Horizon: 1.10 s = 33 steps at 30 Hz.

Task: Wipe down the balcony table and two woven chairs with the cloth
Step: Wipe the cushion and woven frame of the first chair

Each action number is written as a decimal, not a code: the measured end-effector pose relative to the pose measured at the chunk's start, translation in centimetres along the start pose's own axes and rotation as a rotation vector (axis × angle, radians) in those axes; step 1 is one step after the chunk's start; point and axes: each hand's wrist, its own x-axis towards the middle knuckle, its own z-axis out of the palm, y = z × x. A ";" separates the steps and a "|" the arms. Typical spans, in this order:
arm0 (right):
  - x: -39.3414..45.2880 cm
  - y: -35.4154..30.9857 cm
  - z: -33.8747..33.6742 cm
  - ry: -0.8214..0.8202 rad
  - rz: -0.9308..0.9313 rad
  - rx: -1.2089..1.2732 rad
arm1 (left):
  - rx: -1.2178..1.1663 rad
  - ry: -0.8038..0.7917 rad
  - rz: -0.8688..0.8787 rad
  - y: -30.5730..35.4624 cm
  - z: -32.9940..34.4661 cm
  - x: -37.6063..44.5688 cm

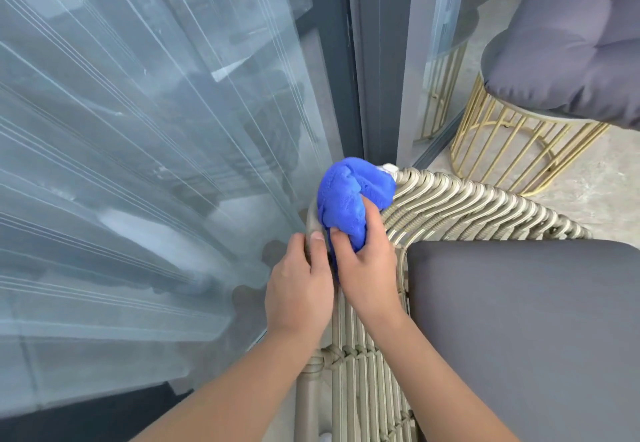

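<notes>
Both hands work together — the right hand (367,265) bunches the soft, limp blue cloth (349,195) while, just beside it, the left hand (299,285) grips the stiff woven chair (450,202) rim.

pale stone floor (595,195), woven chair (450,199) and gold wire-frame table (491,150) standing on it

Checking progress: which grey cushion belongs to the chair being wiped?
The flat near cushion, beside both hands; the tufted one lies on the gold table.
</notes>
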 end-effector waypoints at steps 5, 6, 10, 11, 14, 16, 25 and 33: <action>0.1 -0.8 -1.1 -0.029 -0.058 0.074 | -0.022 0.003 0.006 -0.4 0.2 0.1; 0.3 -0.3 -1.6 -0.016 -0.049 0.069 | -0.025 0.004 0.007 -0.5 0.2 0.1; 1.1 4.3 -3.7 0.108 0.087 0.055 | -0.038 0.015 0.016 -0.8 0.4 0.2; 1.3 5.8 -4.3 0.139 0.133 0.036 | -0.043 0.015 0.019 -0.9 0.4 0.2; 1.9 10.7 -6.0 0.212 0.271 -0.044 | -0.035 0.005 0.032 -1.1 0.5 0.2; 1.9 14.1 -7.1 0.222 0.377 -0.134 | -0.033 0.000 0.037 -1.2 0.6 0.2; -3.4 24.4 -7.5 0.002 0.841 -0.217 | -0.050 -0.022 0.031 -1.4 0.6 0.1; -2.8 21.9 -6.4 0.033 0.735 -0.230 | -0.039 -0.018 0.029 -1.3 0.5 0.1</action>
